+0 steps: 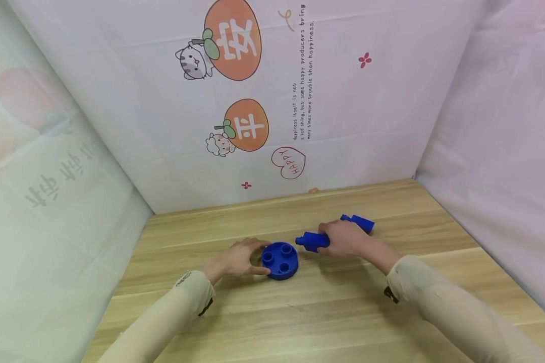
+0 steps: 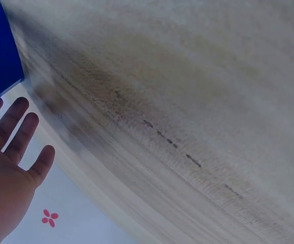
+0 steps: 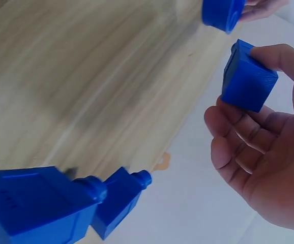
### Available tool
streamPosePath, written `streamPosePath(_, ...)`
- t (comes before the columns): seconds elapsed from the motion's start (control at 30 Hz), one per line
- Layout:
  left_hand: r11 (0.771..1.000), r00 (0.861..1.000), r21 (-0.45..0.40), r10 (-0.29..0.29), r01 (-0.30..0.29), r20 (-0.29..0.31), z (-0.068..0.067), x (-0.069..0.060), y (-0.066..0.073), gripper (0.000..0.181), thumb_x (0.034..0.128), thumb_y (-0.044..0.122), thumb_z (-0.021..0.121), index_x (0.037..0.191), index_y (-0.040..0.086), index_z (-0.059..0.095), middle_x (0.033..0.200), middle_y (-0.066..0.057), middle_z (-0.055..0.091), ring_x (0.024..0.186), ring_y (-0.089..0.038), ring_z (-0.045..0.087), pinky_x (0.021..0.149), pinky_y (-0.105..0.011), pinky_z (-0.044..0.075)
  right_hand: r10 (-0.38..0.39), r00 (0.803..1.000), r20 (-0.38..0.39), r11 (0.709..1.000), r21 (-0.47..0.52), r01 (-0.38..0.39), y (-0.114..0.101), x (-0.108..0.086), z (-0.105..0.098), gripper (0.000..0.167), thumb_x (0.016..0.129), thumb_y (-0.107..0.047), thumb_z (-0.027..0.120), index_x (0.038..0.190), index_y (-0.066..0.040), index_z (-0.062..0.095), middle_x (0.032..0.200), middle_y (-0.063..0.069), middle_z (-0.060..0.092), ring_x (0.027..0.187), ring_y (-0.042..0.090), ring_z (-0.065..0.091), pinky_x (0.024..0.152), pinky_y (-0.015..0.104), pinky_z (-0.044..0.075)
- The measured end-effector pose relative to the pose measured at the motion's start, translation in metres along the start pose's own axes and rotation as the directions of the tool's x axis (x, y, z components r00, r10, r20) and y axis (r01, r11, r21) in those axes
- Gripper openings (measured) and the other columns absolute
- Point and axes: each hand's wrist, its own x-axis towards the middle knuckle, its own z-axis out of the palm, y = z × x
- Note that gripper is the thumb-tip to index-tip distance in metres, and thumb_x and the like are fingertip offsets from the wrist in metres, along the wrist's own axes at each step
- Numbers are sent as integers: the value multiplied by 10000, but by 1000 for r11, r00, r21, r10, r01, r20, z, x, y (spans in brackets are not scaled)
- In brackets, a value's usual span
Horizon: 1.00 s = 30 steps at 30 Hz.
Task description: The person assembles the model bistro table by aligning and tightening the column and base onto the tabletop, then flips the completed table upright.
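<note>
My left hand (image 1: 241, 258) holds the left edge of a round blue base (image 1: 279, 260) with three ring-shaped sockets, thumb at its near side and fingers at its far side. In the left wrist view, the fingers of this hand (image 2: 10, 152) reach up to the blue side of the base (image 2: 2, 51). To the right of the base, my right hand (image 1: 344, 239) pinches a blue block (image 1: 314, 241) whose small knob points left. The right wrist view shows the block (image 3: 248, 79) between thumb and fingers of the right hand (image 3: 264, 137).
Beyond my right hand lie two more blue knobbed blocks, seen in the right wrist view, one nearer (image 3: 40, 206) and one behind it (image 3: 117, 201). Printed white cloth (image 1: 340, 116) stands behind and at both sides of the wooden table (image 1: 272, 317).
</note>
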Motion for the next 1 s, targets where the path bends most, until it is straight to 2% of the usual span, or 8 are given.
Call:
streamPosePath(0.2, 1000, 1000, -12, -3, 2, -6, 1, -1, -1, 851, 838, 720, 619, 1527, 272, 397, 1479, -35, 522, 1408, -285, 442, 1164, -539, 337, -40, 999, -27, 998, 41, 41, -11, 3, -6, 348, 835, -437, 742, 1042, -165, 678, 942, -26, 700, 774, 113, 606, 672, 325, 523)
streamPosePath(0.33, 1000, 1000, -20, -11, 11, 5, 2, -1, -2, 877, 828, 750, 601, 1537, 283, 378, 1508, -24, 495, 1425, -293, 423, 1166, -547, 332, -72, 996, -44, 996, 55, 75, -17, 4, -8, 355, 824, -437, 746, 1038, -161, 681, 915, -44, 681, 746, 106, 571, 650, 289, 493)
streamPosePath(0.63, 1000, 1000, -27, 2, -2, -8, 2, -2, -1, 867, 836, 733, 609, 1534, 270, 386, 1514, -23, 495, 1419, -280, 432, 1172, -533, 328, -131, 987, -93, 990, 47, 135, -25, 7, -11, 364, 813, -436, 755, 1042, -161, 688, 931, -54, 683, 741, 91, 558, 638, 263, 465)
streamPosePath(1.0, 1000, 1000, -20, -3, 3, -11, 3, -4, 0, 881, 825, 740, 617, 1532, 265, 391, 1519, -14, 490, 1404, -259, 450, 1158, -520, 355, -175, 982, -72, 983, 45, 179, -35, 9, -13, 396, 811, -415, 776, 1085, -142, 694, 1034, -15, 705, 854, 117, 626, 738, 310, 525)
